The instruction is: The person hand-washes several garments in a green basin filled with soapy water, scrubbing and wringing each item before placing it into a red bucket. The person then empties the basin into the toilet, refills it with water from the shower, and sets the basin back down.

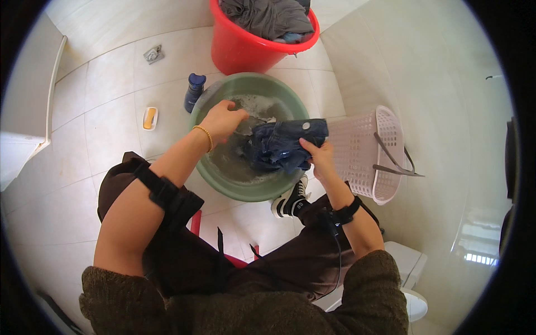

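A green plastic basin (251, 197) of cloudy, sudsy water (228, 161) stands on the floor before me. My right hand (321, 155) grips the waistband of a wet dark-blue denim garment (278, 144) at the basin's right side. A round metal button shows on the band, while the garment's lower part hangs into the water. Over the left half of the basin is my left hand (224, 120), its thumb and fingers apart and nothing visible in them. A pale bit of cloth or foam shows just beyond its fingertips; which one I cannot tell.
A red bucket (243, 50) heaped with grey clothing (270, 19) stands behind the basin. A blue bottle (194, 93) touches or nearly touches its left rim. Farther left are a soap bar in a dish (149, 119) and a crumpled packet (153, 54). A pink basket (356, 153) lies tipped at right.
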{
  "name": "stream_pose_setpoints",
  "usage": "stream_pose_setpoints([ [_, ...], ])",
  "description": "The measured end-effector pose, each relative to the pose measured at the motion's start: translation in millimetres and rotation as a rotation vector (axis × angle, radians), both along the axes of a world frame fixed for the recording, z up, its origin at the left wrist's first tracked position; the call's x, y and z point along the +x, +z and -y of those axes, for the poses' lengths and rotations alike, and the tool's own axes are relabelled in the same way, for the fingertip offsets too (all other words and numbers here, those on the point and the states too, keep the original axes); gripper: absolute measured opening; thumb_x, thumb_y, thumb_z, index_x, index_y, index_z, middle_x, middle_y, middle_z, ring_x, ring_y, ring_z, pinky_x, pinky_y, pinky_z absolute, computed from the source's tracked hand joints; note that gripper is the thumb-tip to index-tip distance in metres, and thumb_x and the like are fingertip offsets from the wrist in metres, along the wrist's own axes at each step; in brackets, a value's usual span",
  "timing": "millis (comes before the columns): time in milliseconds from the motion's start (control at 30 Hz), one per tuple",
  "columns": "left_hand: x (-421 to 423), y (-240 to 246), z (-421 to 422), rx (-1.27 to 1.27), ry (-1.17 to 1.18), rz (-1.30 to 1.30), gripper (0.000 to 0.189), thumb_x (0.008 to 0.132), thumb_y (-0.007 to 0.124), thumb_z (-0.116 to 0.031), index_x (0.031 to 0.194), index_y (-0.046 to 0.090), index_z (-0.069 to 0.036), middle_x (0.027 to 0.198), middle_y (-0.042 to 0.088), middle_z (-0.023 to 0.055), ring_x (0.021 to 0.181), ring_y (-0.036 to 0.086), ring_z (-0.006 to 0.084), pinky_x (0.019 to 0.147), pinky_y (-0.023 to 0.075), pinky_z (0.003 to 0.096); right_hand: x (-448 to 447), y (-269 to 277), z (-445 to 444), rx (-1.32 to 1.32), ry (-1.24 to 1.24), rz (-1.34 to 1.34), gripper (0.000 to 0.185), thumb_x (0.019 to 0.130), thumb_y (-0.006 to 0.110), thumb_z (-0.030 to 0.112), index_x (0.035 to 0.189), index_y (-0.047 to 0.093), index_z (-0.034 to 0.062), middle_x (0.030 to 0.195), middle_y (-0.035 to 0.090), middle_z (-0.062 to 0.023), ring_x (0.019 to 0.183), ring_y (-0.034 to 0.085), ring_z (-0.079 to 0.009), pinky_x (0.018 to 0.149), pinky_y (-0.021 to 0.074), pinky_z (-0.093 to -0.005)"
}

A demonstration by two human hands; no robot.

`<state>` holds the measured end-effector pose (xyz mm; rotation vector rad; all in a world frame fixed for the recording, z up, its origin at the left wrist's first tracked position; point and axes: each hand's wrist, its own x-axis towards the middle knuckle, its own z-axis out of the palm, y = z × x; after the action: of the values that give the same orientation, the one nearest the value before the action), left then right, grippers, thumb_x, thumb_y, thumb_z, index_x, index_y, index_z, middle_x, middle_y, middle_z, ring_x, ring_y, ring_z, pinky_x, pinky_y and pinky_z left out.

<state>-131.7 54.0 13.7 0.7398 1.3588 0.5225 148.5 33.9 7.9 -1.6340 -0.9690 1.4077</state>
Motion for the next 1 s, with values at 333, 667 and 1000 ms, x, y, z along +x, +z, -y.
stream_pose_setpoints([
  [333, 62.6, 12.0, 6.4, -0.389, 0.016, 0.485, 0.072, 0.077, 0.05, -0.058, 0.13, 0.043, -0.009, 0.134, 0.038, 0.0197, 0.124, 0.034, 0.0402, 0.091, 0.0316, 0.0633, -12.6, 110.9, 37.1, 0.352, 0.131, 0.07, 0.026, 0.078, 0.067, 0.004, 0.102, 0.06, -0.0013, 0.093, 0.065, -0.0059, 0.083, 0.06, -0.0135, 0.077, 0.0479, -0.0256],
  [667, 63.4, -12.0, 5.9, -0.108, 0.079, 0.248, 0.028, 0.076, 0.058, -0.012, 0.103, 0.056, -0.003, 0.095, 0.06, 0.0125, 0.082, 0.06, 0.0256, 0.067, 0.0494, 0.041, -17.9, 5.1, 65.4, 0.239, 0.185, -0.045, 0.017, 0.079, 0.065, 0.001, 0.096, 0.062, -0.0021, 0.087, 0.064, -0.0027, 0.078, 0.057, -0.0084, 0.072, 0.0474, -0.0235],
  [1000, 49.6, 12.8, 15.5, 0.305, 0.235, 0.159, 0.036, 0.067, 0.047, 0.009, 0.101, 0.056, 0.001, 0.074, 0.053, 0.0023, 0.059, 0.049, 0.0102, 0.052, 0.0389, 0.0233, -25.9, -75.5, 70.6, 0.023, 0.377, 0.255, 0.023, 0.082, 0.064, 0.021, 0.079, 0.058, -0.0005, 0.072, 0.063, -0.0085, 0.068, 0.059, -0.015, 0.063, 0.0458, -0.028],
])
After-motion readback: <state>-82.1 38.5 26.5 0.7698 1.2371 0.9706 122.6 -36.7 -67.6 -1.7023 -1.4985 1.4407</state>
